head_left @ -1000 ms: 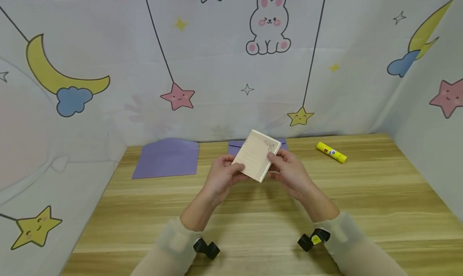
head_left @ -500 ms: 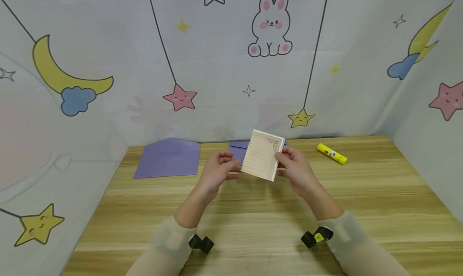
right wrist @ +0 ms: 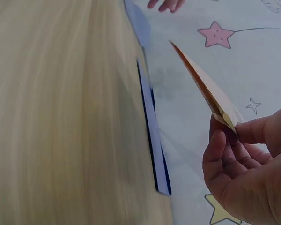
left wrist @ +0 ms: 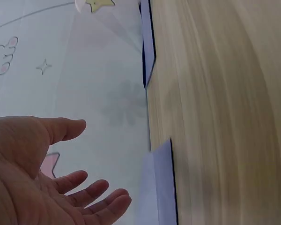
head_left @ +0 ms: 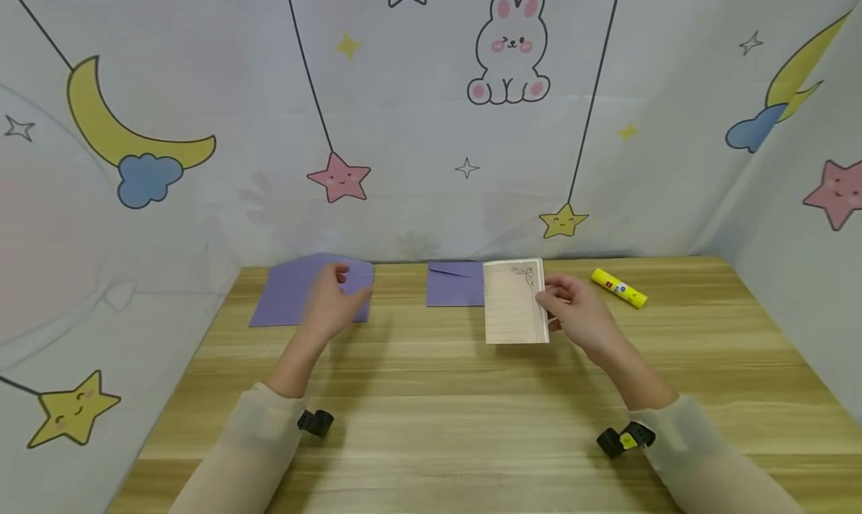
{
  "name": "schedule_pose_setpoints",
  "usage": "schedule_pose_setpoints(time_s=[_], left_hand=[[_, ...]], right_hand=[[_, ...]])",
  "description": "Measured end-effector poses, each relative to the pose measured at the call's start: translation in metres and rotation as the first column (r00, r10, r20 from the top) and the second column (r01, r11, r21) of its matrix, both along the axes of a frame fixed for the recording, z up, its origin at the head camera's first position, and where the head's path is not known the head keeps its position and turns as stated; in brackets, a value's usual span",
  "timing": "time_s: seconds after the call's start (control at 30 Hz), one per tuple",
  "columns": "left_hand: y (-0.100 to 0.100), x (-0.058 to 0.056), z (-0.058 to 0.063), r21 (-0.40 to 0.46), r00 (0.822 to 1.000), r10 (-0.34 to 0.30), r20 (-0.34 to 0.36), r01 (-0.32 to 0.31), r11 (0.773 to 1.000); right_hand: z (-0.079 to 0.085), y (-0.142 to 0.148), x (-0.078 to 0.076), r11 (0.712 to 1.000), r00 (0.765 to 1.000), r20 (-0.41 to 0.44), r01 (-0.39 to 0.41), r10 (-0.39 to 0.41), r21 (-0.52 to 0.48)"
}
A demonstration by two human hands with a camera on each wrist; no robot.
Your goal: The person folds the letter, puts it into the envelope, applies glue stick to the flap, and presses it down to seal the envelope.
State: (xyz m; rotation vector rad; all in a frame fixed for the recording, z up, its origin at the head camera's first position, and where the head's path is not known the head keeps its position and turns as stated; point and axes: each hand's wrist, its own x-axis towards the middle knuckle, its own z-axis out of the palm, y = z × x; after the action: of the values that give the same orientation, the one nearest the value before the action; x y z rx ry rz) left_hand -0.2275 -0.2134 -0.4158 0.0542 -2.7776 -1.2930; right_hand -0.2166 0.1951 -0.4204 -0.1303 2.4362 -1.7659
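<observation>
My right hand [head_left: 584, 313] pinches a folded sheet of cream letter paper [head_left: 515, 304] by its right edge, with thumb in front and fingers behind. Faint ruled lines and a scrolled corner ornament show on the paper. In the right wrist view the folded paper [right wrist: 208, 89] appears nearly edge-on, raised above the table. My left hand [head_left: 330, 304] is over a purple envelope [head_left: 286, 293] at the back left, overlapping it in the head view. Its thumb and fingers are spread and hold nothing, as the left wrist view shows of the hand [left wrist: 42, 173].
A smaller purple envelope [head_left: 451, 283] lies at the back middle, partly hidden by the paper. To the right lies a yellow glue stick [head_left: 619, 288]. A printed white cloth [head_left: 404, 222] hangs along the back edge of the wooden table [head_left: 431, 409].
My left hand has let go of the paper and moved left to the larger envelope. My right hand has carried the paper slightly right and turned it upright.
</observation>
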Motion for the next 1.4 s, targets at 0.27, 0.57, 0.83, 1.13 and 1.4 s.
schedule_pose_setpoints(time_s=[0.27,0.57,0.83,1.13,1.4], left_hand=[[-0.058,-0.012,-0.010,-0.369,0.987,0.106,0.123,-0.054,0.928],[-0.092,-0.016,-0.025,-0.552,0.947,0.124,0.298,0.065,0.831],[-0.099,-0.011,-0.027,-0.546,0.946,0.015,0.323,0.173,0.820],[-0.074,0.015,-0.025,-0.548,0.946,-0.148,0.288,0.290,0.785],[-0.030,0.043,-0.020,-0.524,0.925,-0.293,0.243,0.380,0.762]], right_hand=[[-0.001,0.016,0.000,0.996,0.999,-0.039,0.009,-0.005,0.092],[0.001,0.020,0.001,0.995,0.999,-0.043,0.022,-0.017,0.099],[0.000,0.022,0.001,0.994,0.999,-0.040,0.030,-0.026,0.104],[0.001,0.023,0.001,0.995,0.999,-0.035,0.030,-0.027,0.092],[0.002,0.019,0.004,0.998,0.999,-0.028,0.028,-0.026,0.057]])
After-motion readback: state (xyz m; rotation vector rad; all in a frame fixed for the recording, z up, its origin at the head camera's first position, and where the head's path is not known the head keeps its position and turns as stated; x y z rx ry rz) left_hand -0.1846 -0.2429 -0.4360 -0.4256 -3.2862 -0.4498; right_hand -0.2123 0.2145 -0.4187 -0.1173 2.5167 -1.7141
